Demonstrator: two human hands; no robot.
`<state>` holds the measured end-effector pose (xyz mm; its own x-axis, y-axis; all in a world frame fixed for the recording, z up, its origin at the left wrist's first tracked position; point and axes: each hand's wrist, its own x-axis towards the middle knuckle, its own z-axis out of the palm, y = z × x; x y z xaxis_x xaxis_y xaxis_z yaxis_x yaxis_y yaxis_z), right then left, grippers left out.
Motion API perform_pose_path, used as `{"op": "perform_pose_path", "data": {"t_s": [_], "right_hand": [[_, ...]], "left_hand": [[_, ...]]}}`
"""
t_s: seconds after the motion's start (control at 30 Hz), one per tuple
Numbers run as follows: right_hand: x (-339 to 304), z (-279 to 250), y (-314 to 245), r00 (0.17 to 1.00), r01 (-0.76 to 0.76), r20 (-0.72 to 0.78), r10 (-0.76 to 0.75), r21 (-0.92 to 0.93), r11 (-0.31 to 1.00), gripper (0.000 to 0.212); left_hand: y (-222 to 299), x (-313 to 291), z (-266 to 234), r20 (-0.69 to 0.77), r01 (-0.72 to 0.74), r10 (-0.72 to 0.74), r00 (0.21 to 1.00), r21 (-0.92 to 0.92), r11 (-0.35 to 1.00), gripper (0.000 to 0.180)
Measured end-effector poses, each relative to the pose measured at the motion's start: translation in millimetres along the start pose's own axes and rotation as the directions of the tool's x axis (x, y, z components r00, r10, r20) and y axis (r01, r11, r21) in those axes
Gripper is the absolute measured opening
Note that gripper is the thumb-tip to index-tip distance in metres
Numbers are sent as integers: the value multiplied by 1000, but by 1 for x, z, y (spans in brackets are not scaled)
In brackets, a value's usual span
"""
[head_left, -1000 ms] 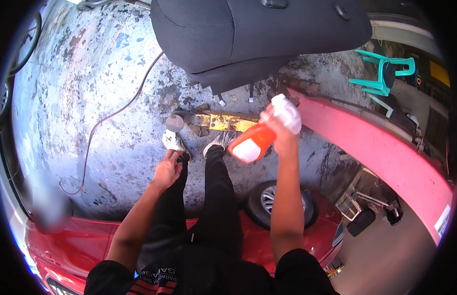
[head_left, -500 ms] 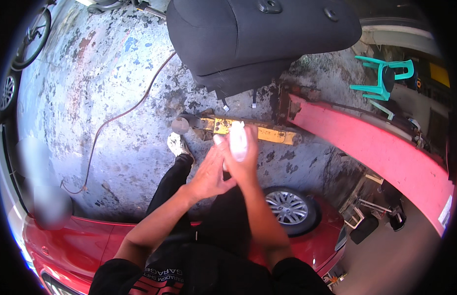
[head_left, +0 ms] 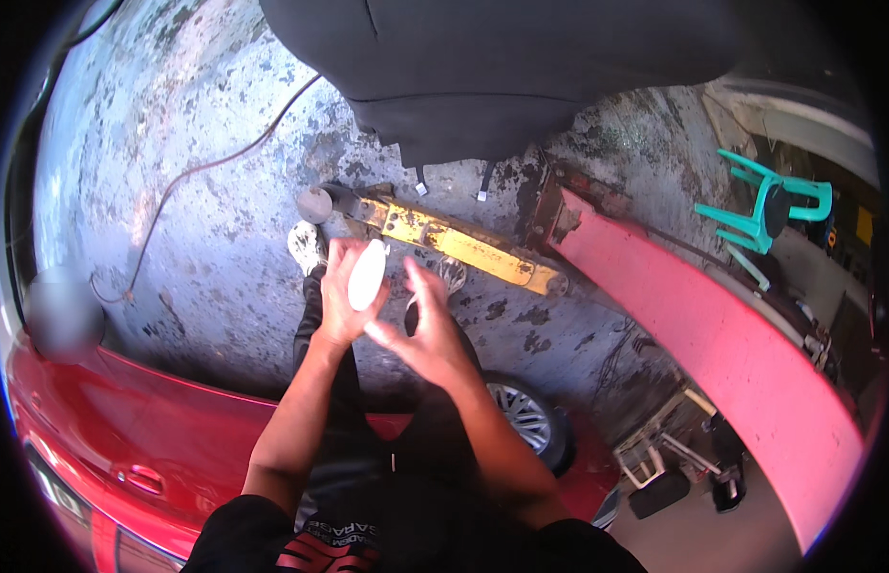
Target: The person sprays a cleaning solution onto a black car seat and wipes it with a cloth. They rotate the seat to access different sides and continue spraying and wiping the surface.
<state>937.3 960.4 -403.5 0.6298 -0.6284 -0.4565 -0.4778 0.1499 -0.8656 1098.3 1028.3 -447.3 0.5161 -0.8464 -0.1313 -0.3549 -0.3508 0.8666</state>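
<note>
My left hand (head_left: 341, 304) is closed around a white, rounded, bottle-like thing (head_left: 368, 277) with a small nub at its top end. Just to the right, my right hand (head_left: 431, 334) holds nothing. Its thumb and fingers are spread apart toward the white thing, with a small gap between. Both hands are held in front of my body, above my legs and shoes. Beyond them, a black fabric-covered car seat (head_left: 482, 72) fills the top of the view, two straps dangling from its lower edge.
A yellow lift arm (head_left: 454, 246) with a round pad lies across the floor past my feet. From it a faded red lift post (head_left: 712, 334) stretches to the right. A red car (head_left: 191, 430) is close behind me. A green plastic chair (head_left: 764, 201) stands far right; a hose (head_left: 191, 172) crosses the floor.
The white thing has passed from my right hand to my left. My hands have separated and shifted left, and the right one has opened. My view has turned, bringing the seat nearer.
</note>
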Motion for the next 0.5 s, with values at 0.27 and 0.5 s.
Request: {"op": "perform_pose_path", "data": {"t_s": [0.27, 0.5], "right_hand": [[39, -62, 231, 870, -476, -155, 468, -16, 879, 59], [154, -35, 363, 916, -396, -132, 378, -440, 806, 59]], "left_hand": [[-71, -3, 43, 49, 360, -369, 928, 136, 923, 26], [-94, 3, 51, 27, 29, -28, 999, -45, 999, 30]]}}
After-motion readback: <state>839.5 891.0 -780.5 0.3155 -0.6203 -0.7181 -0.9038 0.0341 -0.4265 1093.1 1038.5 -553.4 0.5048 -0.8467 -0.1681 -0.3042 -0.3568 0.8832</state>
